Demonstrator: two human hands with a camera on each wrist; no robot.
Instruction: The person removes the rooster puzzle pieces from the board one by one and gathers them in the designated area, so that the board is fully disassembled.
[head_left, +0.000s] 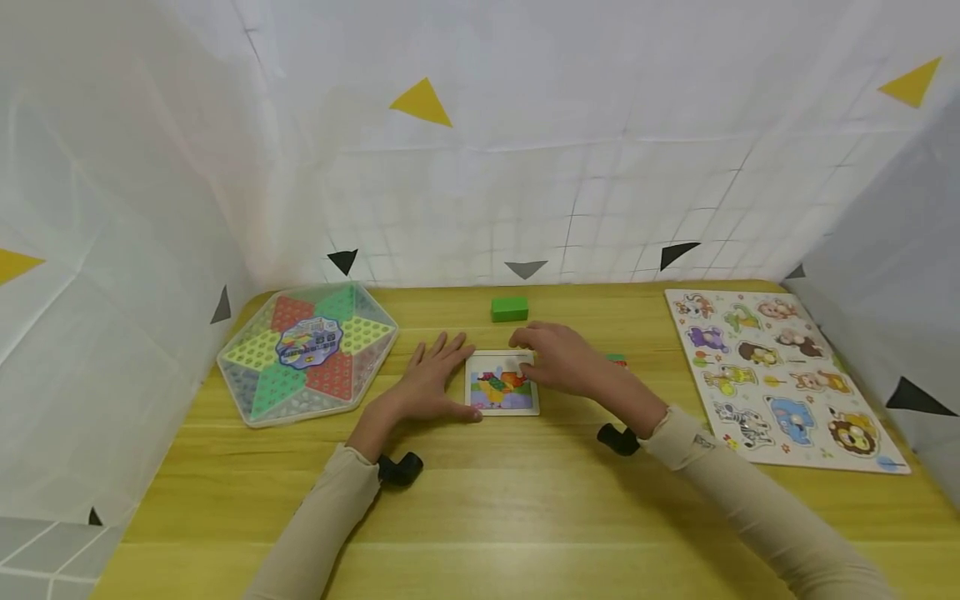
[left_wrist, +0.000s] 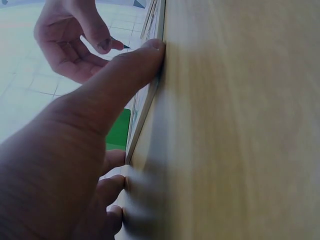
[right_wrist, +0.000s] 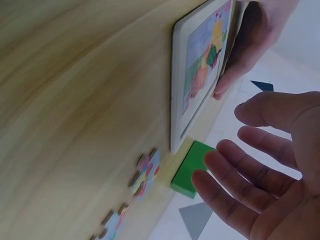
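A small jigsaw puzzle tray [head_left: 501,412] with a white border lies on the table, a colourful bird picture in it with a pale bare strip along its far side. My left hand [head_left: 429,386] rests at the tray's left side with fingers spread; the thumb [left_wrist: 145,57] touches its near edge. Over the tray's right edge hovers my right hand [head_left: 564,358], its fingers loosely bent and nothing between them, as the right wrist view shows. Two loose jigsaw pieces, one a blue and red jigsaw piece [right_wrist: 146,172], lie on the table beyond the tray's right side.
Behind the tray stands a green block [head_left: 510,309]. A hexagonal Chinese checkers board [head_left: 307,354] in clear plastic lies at the left. On the right is an animal peg puzzle board [head_left: 780,379]. White sheeting [head_left: 480,200] hangs behind the wooden table [head_left: 480,517].
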